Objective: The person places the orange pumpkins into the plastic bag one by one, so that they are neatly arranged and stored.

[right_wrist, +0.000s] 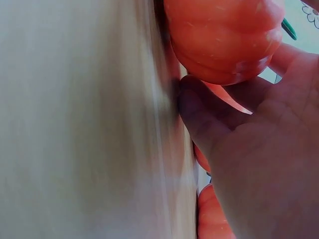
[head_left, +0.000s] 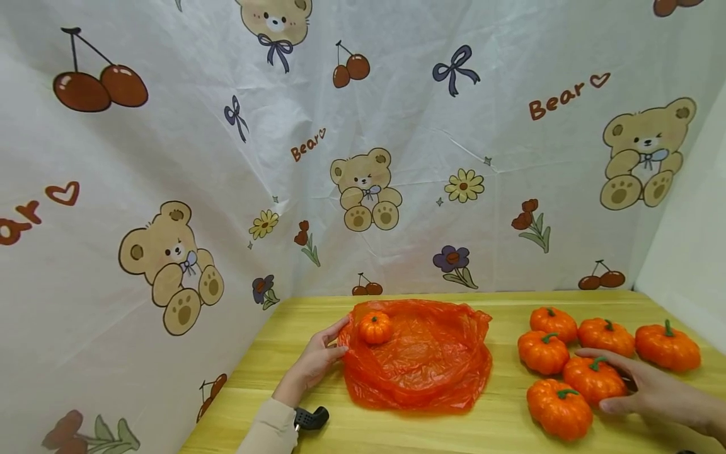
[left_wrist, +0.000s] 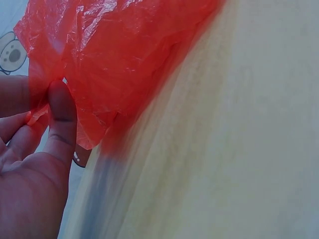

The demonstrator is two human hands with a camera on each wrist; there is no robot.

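An orange-red plastic bag (head_left: 416, 394) lies with its mouth spread wide on the table. At its left rim my left hand (head_left: 314, 359) pinches the thin film between thumb and fingers; the left wrist view shows the bag (left_wrist: 124, 59) gathered there. Inside the bag, at the back left, sits one small orange pumpkin (head_left: 375, 328). My right hand (head_left: 652, 391) grips another pumpkin (head_left: 590, 378) with a green stem, fingers over its far side and thumb at its near right. In the right wrist view that pumpkin (right_wrist: 224, 40) partly hides the fingers.
Several more pumpkins surround the held one, including a near-left pumpkin (head_left: 558, 410) and a far-right pumpkin (head_left: 668, 347). A black curved object (head_left: 312, 419) is by my left wrist. A bear-print sheet (head_left: 408, 126) hangs behind the wooden table (head_left: 272, 378).
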